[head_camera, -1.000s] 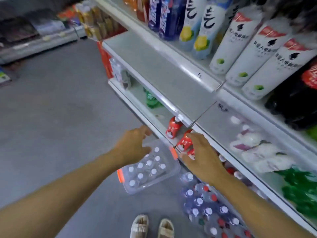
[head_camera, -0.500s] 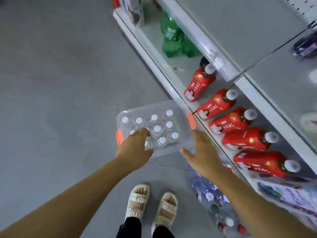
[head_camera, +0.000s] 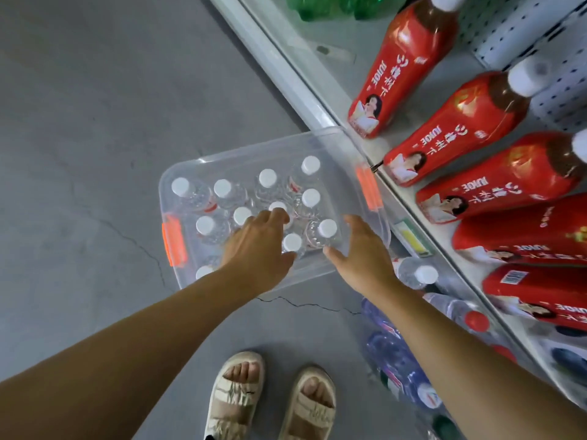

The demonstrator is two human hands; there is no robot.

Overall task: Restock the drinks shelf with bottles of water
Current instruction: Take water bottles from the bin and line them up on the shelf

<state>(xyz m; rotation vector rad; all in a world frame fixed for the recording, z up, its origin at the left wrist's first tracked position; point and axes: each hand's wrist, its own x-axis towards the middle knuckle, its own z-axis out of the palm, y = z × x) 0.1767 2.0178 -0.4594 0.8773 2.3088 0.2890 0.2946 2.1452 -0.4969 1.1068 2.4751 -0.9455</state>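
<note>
- left hand (head_camera: 257, 246) hovers over the water bottles (head_camera: 268, 198), fingers loosely spread, holding nothing; right hand (head_camera: 362, 252) spread at the bin's near rim.
- bottles stand capped in the clear bin (head_camera: 254, 154) on the floor, just beside the shelf (head_camera: 305, 90).
- judged small, light, thin-walled, slick; take below the cap.
- red bottles (head_camera: 409, 58) read "juice"; water labels unreadable.

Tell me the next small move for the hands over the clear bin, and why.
Probably close the left hand around one water bottle and lift it out. Both hands are open and empty; the left is already over the white caps in the clear bin, the right hand at its near rim.
</note>
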